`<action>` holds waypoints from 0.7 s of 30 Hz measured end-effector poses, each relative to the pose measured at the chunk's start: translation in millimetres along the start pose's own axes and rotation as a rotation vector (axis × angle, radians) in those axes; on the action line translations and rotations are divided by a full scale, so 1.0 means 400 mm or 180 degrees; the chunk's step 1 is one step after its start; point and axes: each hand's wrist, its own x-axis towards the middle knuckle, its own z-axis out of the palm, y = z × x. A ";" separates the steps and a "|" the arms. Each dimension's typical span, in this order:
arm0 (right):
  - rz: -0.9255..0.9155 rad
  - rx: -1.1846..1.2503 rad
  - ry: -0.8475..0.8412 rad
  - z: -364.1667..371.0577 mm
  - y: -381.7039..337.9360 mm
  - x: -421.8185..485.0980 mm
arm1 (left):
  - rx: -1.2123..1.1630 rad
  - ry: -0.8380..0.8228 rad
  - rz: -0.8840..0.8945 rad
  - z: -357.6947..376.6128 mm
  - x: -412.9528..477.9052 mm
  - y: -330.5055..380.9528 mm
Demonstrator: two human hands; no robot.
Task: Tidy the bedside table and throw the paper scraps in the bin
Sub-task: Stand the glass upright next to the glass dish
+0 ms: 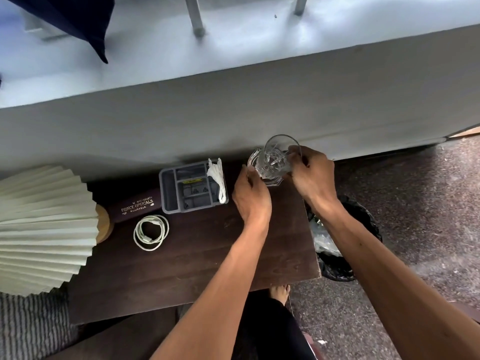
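Note:
A clear cut-glass tumbler (275, 157) is at the far right corner of the dark wooden bedside table (197, 258), over a glass coaster or dish (272, 181). My right hand (313, 175) grips the tumbler's right side. My left hand (250, 197) rests at the dish's left edge, its fingers touching it. A grey organiser tray (181, 188) sits mid-table with white paper (217, 178) standing in its right slot. A black-lined bin (342, 242) holding crumpled scraps stands on the floor right of the table.
A pleated cream lamp shade (41, 227) covers the table's left end. A purple spectacle case (137, 206) and a coiled white cable (151, 232) lie beside it. A grey wall ledge (233, 120) runs behind the table. My foot (279, 292) shows below the table edge.

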 end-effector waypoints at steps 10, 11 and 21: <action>-0.0427 -0.0454 -0.0150 0.024 0.033 0.029 | 0.0486 0.0075 0.0356 0.021 0.077 -0.065; -0.0459 -0.0460 -0.0181 0.028 0.036 0.032 | 0.0536 0.0066 0.0369 0.022 0.084 -0.066; -0.0836 -0.0739 -0.0207 0.015 0.045 0.037 | 0.0990 0.0201 0.0385 0.039 0.137 -0.089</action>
